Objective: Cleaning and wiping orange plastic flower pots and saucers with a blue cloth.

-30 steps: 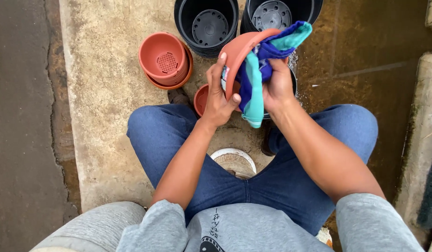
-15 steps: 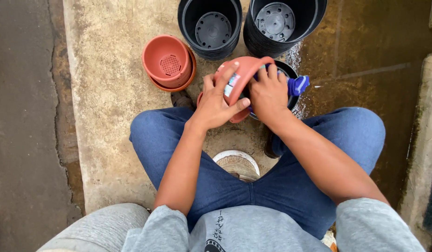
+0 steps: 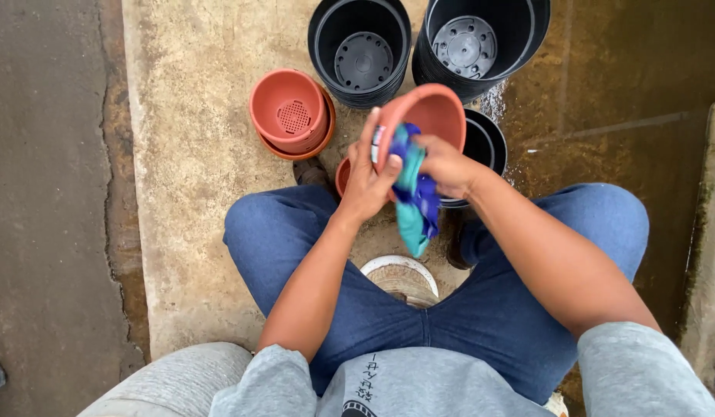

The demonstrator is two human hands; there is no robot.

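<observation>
Tilted up since before, terracotta plastic pot (image 3: 431, 112) gripped by left hand (image 3: 369, 181); right hand (image 3: 446, 166) clutches blue-green cloth (image 3: 413, 202) against rim.

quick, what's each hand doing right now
Left hand: closed around the rim of the terracotta pot, holding it up.
Right hand: closed on the blue-green cloth, pressing it at the pot's mouth.
</observation>
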